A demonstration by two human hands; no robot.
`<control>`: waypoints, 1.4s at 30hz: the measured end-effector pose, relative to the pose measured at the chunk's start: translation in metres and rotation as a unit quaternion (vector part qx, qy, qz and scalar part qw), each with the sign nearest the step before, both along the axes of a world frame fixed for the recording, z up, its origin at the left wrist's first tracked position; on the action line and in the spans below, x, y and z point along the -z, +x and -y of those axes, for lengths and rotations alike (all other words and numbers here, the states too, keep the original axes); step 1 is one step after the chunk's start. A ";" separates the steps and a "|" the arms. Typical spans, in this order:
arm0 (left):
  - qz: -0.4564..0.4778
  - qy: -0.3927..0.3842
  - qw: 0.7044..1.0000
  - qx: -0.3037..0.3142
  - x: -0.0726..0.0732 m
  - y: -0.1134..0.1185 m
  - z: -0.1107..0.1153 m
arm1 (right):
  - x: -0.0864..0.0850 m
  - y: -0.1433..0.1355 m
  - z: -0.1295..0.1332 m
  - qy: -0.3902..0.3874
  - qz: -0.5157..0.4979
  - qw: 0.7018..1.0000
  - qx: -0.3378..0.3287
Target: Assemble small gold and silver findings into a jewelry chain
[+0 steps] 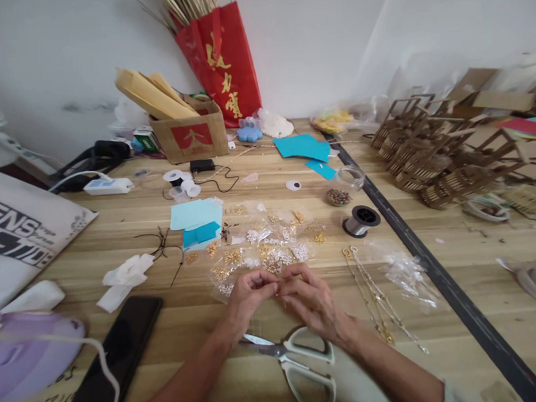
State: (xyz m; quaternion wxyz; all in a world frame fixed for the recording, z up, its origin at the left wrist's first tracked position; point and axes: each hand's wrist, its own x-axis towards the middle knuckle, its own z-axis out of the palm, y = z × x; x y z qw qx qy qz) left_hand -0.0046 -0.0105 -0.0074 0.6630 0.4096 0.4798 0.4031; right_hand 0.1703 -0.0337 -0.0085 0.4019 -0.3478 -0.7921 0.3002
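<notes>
Left hand (251, 294): at the center of the frame, thumb and forefinger closed tip to tip; anything pinched there too small to make out.
Right hand (314, 299): just beside, fingers bent inward toward the left fingertips; cannot tell whether gripping or only curled.
Plastic bags (275, 249): spread just above both hands, filled with small gold and silver-colored pieces.
Scissors (283, 350): below the hands, flat on the wooden table (216, 382), blades pointing left, pale handles toward the right forearm.
Chains (376, 297): right of the right hand, gold and silver-colored, laid lengthwise near crumpled clear plastic (411, 277).
Wire spool (361, 221): above the chains, dark-rimmed, below a clear jar (344, 186) holding small dark and reddish bits.
Blue cards (198, 221): left of center, pale and bright sheets overlapping.
Phone (114, 359): lower left, dark screen up, crossed by a white cable (108, 371); near white tissue (126, 277).
Cardboard box (192, 136): upper left, in front of a red bag (228, 63) with gold characters.
Wooden models (434, 152): upper right, clustered beyond a dark strip (403, 234).
</notes>
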 end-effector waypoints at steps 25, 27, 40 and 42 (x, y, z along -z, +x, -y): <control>-0.148 0.103 0.982 0.050 0.008 0.001 0.003 | 0.008 -0.004 -0.002 -0.065 -0.005 0.996 0.069; -0.150 0.101 0.982 0.051 0.007 0.001 0.003 | 0.009 -0.004 -0.002 -0.062 0.010 0.996 0.067; -0.165 0.112 0.979 0.049 0.004 0.003 0.004 | 0.005 -0.004 0.000 -0.065 0.040 0.995 0.059; -0.165 0.112 0.979 0.046 0.005 0.003 0.004 | 0.004 -0.004 0.000 -0.071 0.024 0.995 0.059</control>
